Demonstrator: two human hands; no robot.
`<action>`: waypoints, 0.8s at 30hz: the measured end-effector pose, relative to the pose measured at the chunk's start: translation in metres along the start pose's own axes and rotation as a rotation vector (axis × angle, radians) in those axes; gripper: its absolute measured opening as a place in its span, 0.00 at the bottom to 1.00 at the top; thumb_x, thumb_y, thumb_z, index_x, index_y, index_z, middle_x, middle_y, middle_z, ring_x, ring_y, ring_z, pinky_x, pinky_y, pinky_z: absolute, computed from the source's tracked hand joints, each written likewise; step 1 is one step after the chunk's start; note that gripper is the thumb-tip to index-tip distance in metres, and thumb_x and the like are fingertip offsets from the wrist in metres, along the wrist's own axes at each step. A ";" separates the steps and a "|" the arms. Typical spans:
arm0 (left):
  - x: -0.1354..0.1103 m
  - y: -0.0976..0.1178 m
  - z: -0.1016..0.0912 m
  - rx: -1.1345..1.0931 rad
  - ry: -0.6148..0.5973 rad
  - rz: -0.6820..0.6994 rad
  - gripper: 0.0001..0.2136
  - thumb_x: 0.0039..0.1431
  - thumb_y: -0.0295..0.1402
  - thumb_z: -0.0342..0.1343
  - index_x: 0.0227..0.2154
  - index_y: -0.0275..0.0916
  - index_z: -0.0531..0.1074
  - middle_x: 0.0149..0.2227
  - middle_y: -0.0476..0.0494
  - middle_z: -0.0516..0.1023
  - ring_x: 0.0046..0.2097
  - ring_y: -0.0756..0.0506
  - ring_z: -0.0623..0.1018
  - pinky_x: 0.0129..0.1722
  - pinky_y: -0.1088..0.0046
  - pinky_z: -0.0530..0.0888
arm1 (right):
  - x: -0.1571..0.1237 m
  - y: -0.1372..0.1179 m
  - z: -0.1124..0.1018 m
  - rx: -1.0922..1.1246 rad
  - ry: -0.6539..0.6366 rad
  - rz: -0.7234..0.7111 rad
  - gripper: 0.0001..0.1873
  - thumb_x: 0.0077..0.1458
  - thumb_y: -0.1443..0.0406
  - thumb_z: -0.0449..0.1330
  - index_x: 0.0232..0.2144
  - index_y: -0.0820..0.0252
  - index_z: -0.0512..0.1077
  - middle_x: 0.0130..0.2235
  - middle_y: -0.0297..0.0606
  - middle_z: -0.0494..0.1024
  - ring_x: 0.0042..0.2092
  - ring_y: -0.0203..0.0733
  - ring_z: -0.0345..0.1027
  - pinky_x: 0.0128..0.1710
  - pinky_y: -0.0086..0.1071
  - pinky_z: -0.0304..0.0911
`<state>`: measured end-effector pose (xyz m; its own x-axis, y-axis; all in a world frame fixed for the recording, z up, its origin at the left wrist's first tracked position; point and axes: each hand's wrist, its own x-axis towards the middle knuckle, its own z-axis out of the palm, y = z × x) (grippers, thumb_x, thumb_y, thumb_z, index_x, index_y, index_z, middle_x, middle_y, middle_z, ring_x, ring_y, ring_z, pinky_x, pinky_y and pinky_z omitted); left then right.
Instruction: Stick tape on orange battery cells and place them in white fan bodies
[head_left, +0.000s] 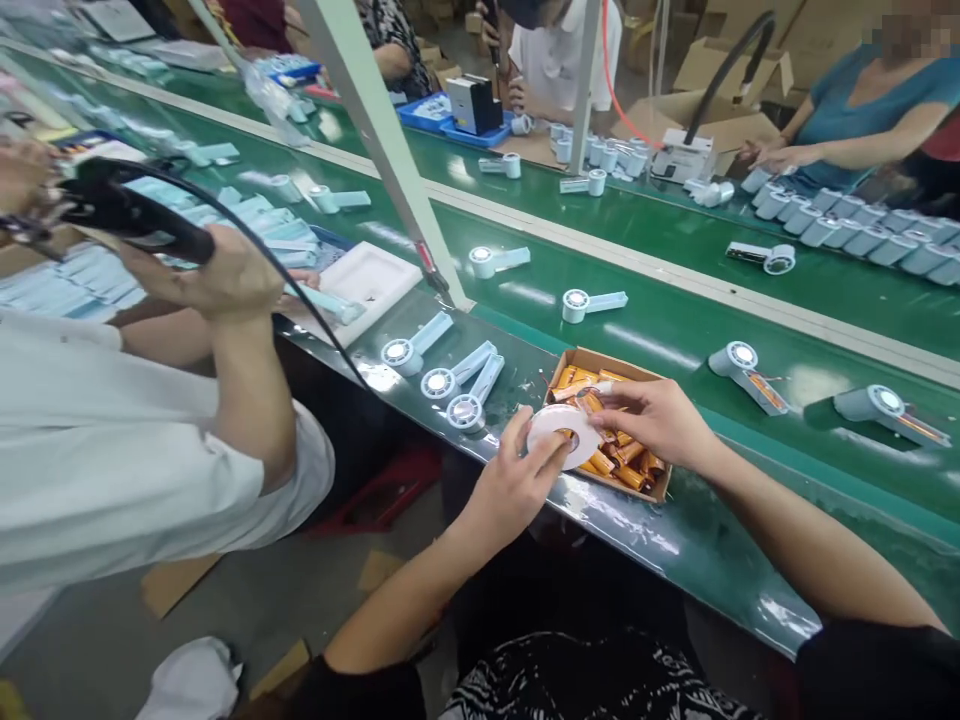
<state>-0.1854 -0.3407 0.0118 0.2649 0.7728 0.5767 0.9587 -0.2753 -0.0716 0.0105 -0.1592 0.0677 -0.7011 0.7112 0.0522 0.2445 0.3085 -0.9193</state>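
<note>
My left hand (pixel 517 475) grips a white roll of tape (pixel 546 432), its fingers at the rim and in the core hole. At the roll's right edge my right hand (pixel 652 415) is closed, thumb and fingertips together; whatever they pinch is too small to make out. Beneath both hands sits a cardboard box (pixel 660 490) filled with orange-wrapped battery cells (pixel 630 476). To the left of the box, three light-blue handheld fan bodies (pixel 466 410) lie on the bench edge.
A green conveyor belt (pixel 660 345) carries several fan parts past the bench. At left, a co-worker holds a black power screwdriver (pixel 142 215) beside a white tray (pixel 375 285). A slanted metal post (pixel 382 150) rises behind the bench. Co-workers sit across the belt near rows of fan heads (pixel 855 235).
</note>
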 end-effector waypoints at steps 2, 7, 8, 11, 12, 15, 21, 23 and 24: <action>0.004 0.004 0.003 -0.004 0.018 -0.028 0.19 0.66 0.20 0.61 0.58 0.36 0.79 0.57 0.35 0.79 0.75 0.25 0.56 0.62 0.48 0.82 | 0.000 0.006 0.006 0.202 0.140 0.044 0.24 0.47 0.51 0.78 0.44 0.55 0.85 0.44 0.41 0.88 0.46 0.52 0.84 0.51 0.44 0.80; 0.016 0.028 0.010 -0.113 0.178 -0.103 0.15 0.64 0.30 0.68 0.53 0.35 0.81 0.45 0.34 0.81 0.67 0.23 0.68 0.60 0.38 0.80 | -0.031 0.013 0.054 0.642 0.563 0.053 0.37 0.46 0.46 0.79 0.54 0.52 0.77 0.53 0.44 0.85 0.54 0.54 0.82 0.55 0.48 0.80; 0.017 0.035 0.011 -0.135 0.215 -0.101 0.15 0.64 0.31 0.68 0.52 0.34 0.81 0.43 0.35 0.81 0.65 0.24 0.70 0.59 0.39 0.80 | -0.040 0.013 0.064 0.659 0.620 0.057 0.36 0.47 0.46 0.78 0.54 0.52 0.77 0.54 0.45 0.85 0.54 0.54 0.82 0.55 0.48 0.80; 0.017 0.058 0.016 -0.198 0.281 -0.080 0.15 0.64 0.31 0.68 0.51 0.30 0.81 0.38 0.36 0.80 0.59 0.27 0.76 0.57 0.42 0.82 | -0.060 0.015 0.066 0.651 0.718 0.063 0.30 0.47 0.50 0.79 0.49 0.53 0.78 0.50 0.45 0.85 0.48 0.54 0.83 0.50 0.47 0.82; 0.015 0.064 0.018 -0.236 0.286 -0.068 0.14 0.63 0.31 0.68 0.50 0.30 0.81 0.37 0.38 0.79 0.57 0.28 0.77 0.57 0.45 0.82 | -0.061 0.017 0.053 0.630 0.751 0.040 0.28 0.46 0.53 0.80 0.47 0.53 0.78 0.47 0.43 0.85 0.45 0.52 0.83 0.48 0.46 0.82; 0.013 0.072 0.024 -0.360 0.280 0.043 0.10 0.64 0.26 0.66 0.47 0.35 0.82 0.35 0.43 0.78 0.58 0.35 0.78 0.58 0.59 0.83 | -0.052 0.022 -0.019 0.551 0.971 -0.166 0.21 0.47 0.58 0.80 0.42 0.52 0.79 0.44 0.37 0.83 0.42 0.44 0.80 0.48 0.39 0.81; 0.069 0.014 0.031 -0.343 -0.169 0.060 0.18 0.67 0.35 0.64 0.56 0.34 0.79 0.54 0.33 0.80 0.68 0.26 0.69 0.64 0.43 0.75 | -0.055 0.052 -0.099 0.537 1.095 -0.237 0.33 0.38 0.63 0.81 0.49 0.48 0.78 0.47 0.37 0.80 0.44 0.41 0.78 0.45 0.35 0.79; 0.098 -0.013 0.040 -0.446 -0.315 0.079 0.22 0.66 0.45 0.67 0.56 0.37 0.80 0.56 0.36 0.80 0.67 0.29 0.70 0.66 0.48 0.75 | -0.078 0.070 -0.080 0.523 1.030 -0.086 0.37 0.36 0.63 0.83 0.51 0.47 0.78 0.46 0.36 0.81 0.43 0.42 0.79 0.43 0.37 0.80; 0.114 -0.024 0.046 -0.485 -0.343 0.070 0.23 0.65 0.49 0.66 0.56 0.39 0.80 0.56 0.37 0.80 0.67 0.30 0.69 0.67 0.50 0.74 | -0.092 0.078 -0.068 0.502 1.012 -0.014 0.37 0.35 0.61 0.83 0.50 0.48 0.79 0.45 0.36 0.82 0.42 0.43 0.79 0.41 0.38 0.80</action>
<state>-0.1731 -0.2197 0.0420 0.4218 0.8615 0.2827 0.8021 -0.5000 0.3266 0.1400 -0.1577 0.0174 0.2190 0.9648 0.1460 -0.2163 0.1939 -0.9569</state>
